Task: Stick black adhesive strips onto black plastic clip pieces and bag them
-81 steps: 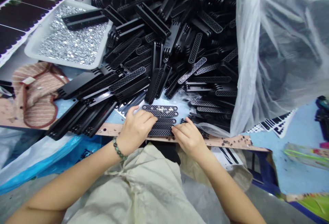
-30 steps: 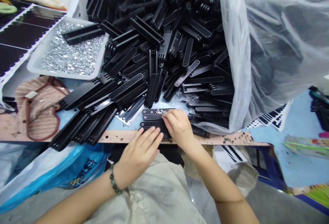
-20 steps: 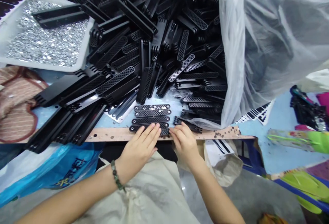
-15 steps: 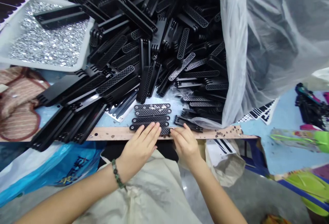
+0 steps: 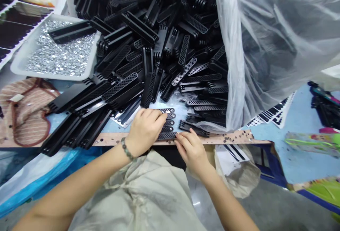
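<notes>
Several black plastic bars with lattice faces (image 5: 171, 122) lie side by side at the table's front edge, with small silver rings on their ends. Loose silver rings (image 5: 168, 111) are scattered on the farthest of these bars. My left hand (image 5: 145, 130) is curled over the left part of the row and covers it; its fingertips, close to the loose rings, are partly hidden. My right hand (image 5: 191, 149) has its fingers together, with the tips on the right end of the nearest bar (image 5: 166, 136).
A white tray (image 5: 16, 69) of silver rings stands at the left, with black parts lying across it. A large heap of black plastic parts (image 5: 148, 26) fills the back. Clear plastic sheeting (image 5: 236, 47) bulges at the right. A striped cloth (image 5: 29, 114) lies at the left edge.
My left hand has lifted from lying flat on the near bars and moved away from me toward the loose rings, its fingers now curled. My right hand stays at the nearest bar's end. The view has shifted slightly.
</notes>
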A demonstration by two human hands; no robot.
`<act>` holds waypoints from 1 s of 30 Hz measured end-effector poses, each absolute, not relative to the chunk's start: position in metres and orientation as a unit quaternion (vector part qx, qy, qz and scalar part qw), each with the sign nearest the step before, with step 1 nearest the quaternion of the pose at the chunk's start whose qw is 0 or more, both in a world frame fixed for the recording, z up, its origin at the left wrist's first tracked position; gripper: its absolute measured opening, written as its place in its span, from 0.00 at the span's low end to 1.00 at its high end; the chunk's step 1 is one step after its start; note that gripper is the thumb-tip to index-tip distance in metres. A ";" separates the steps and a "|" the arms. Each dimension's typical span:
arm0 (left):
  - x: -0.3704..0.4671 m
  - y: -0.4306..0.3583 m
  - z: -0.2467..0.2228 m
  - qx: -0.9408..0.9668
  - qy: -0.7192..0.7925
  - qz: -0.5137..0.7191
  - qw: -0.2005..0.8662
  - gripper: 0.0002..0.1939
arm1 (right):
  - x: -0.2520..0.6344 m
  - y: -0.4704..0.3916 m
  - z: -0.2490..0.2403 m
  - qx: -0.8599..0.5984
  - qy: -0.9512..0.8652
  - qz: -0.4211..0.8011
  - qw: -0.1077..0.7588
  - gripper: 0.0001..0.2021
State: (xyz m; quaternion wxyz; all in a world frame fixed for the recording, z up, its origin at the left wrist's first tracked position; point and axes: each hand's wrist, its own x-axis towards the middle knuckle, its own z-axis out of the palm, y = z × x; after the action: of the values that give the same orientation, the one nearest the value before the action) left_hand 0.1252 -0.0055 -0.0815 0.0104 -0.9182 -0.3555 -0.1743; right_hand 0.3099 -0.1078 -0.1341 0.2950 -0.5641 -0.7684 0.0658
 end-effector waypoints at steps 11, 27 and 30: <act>0.111 0.012 -0.074 -0.883 -0.373 -0.222 -0.178 0.06 | 0.310 -0.109 -0.137 -0.574 -0.729 0.073 0.366 0.11; 0.033 -0.057 -0.105 -0.920 -0.337 -0.194 -0.050 0.19 | 0.266 -0.090 -0.142 -0.514 -0.779 0.036 0.357 0.11; 0.028 -0.064 -0.104 -0.919 -0.356 -0.160 -0.046 0.20 | 0.266 -0.091 -0.144 -0.516 -0.779 0.032 0.354 0.11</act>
State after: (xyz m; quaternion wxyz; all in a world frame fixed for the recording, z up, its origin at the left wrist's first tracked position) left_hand 0.0276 -0.0635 -0.1042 -0.0464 -0.9193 -0.3564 -0.1603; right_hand 0.2662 -0.0906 -0.1436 0.3544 -0.5157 -0.7794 0.0318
